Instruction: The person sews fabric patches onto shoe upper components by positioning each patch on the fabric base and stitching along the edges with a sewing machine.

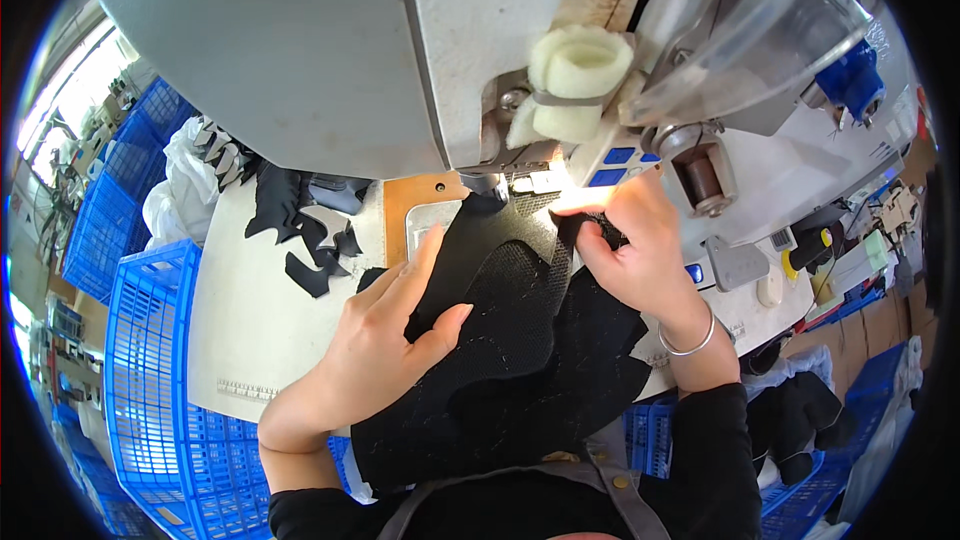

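Black mesh-textured fabric pieces [510,310] are spread across the sewing machine bed and hang over the table's front edge. Their far end lies by the brightly lit needle area [520,182] of the sewing machine [290,40]. My left hand [385,330] rests on the left side of the fabric, thumb and fingers apart. Just right of the needle area, my right hand [640,240] is closed, with index finger and thumb pinching the fabric's edge. Glare from the lamp washes out the right fingertip and hides the exact stitching spot.
Loose black cut pieces [310,230] lie on the white table [255,315] to the left. Blue crates [150,340] stand beside it. A brown thread bobbin [697,180] and a clear curved shield [760,40] are at the right. A pale felt roll [578,65] hangs on the machine head.
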`<state>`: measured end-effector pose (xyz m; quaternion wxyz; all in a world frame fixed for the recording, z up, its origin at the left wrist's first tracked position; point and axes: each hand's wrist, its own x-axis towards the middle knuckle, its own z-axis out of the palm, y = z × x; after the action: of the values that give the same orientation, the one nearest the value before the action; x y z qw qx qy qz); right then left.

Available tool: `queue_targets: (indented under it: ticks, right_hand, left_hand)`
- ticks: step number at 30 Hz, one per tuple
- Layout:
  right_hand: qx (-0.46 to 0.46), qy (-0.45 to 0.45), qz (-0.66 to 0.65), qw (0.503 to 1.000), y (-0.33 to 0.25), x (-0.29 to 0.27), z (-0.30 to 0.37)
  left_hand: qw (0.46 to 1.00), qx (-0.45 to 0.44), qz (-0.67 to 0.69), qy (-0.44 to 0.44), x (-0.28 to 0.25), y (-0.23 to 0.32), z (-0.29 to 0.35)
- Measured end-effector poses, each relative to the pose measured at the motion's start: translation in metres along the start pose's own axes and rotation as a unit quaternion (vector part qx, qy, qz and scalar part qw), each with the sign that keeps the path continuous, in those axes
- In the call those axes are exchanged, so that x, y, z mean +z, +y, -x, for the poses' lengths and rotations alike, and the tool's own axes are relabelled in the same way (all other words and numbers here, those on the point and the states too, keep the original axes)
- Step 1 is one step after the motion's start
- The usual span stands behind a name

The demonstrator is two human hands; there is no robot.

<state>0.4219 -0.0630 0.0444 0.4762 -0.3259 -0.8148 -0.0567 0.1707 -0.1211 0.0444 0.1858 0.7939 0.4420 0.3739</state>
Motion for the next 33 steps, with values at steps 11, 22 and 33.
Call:
queue_targets:
  ticks: [11, 22, 33]
  right_hand:
    - [-0.035, 0.041, -0.015, 0.998, 0.010, 0.014, 0.003]
    - [-0.057, 0.050, 0.065, 0.995, -0.003, 0.016, 0.000]
    - [-0.190, 0.055, 0.213, 0.957, -0.021, 0.024, 0.008]
  left_hand:
    - [0.998, 0.031, 0.044, 0.034, -0.003, -0.018, -0.007]
    - [0.948, 0.236, -0.211, 0.018, -0.012, 0.023, -0.027]
    - [0.947, 0.189, -0.259, 0.031, 0.013, 0.007, -0.029]
